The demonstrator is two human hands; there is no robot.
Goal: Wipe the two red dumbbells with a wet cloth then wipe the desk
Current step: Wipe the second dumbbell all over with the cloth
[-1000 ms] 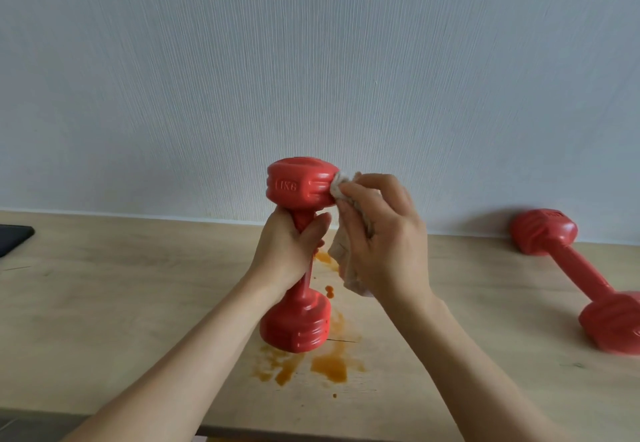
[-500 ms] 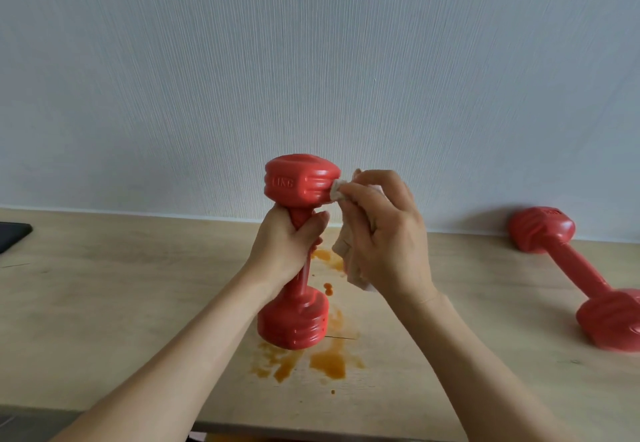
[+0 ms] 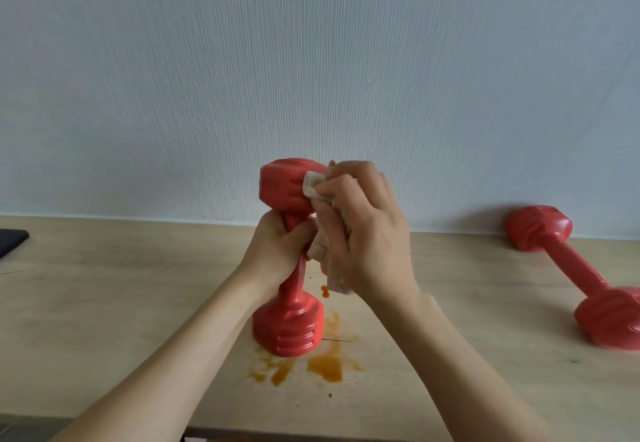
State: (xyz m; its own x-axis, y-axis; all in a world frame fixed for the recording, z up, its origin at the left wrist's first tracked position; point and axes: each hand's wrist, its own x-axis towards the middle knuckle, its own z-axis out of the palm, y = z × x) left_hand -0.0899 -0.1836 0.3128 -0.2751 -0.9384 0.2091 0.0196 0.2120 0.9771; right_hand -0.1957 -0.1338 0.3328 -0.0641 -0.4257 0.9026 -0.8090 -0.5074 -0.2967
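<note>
My left hand (image 3: 277,251) grips the handle of a red dumbbell (image 3: 289,327), held upright above the light wooden desk (image 3: 104,303). My right hand (image 3: 363,230) holds a crumpled white cloth (image 3: 313,183) and presses it against the right side of the dumbbell's upper head. More of the cloth hangs below my right palm. A second red dumbbell (image 3: 575,268) lies on the desk at the right, one end near the wall. Orange-brown stains (image 3: 325,365) mark the desk under the held dumbbell.
A grey-white wall (image 3: 311,78) stands right behind the desk. The corner of a dark flat object (image 3: 10,239) lies at the far left edge. The desk's front edge (image 3: 277,433) runs along the bottom of the view.
My right hand with the cloth has slid further over the dumbbell's upper head, covering more of its right side. The dumbbell stays upright in my left hand.
</note>
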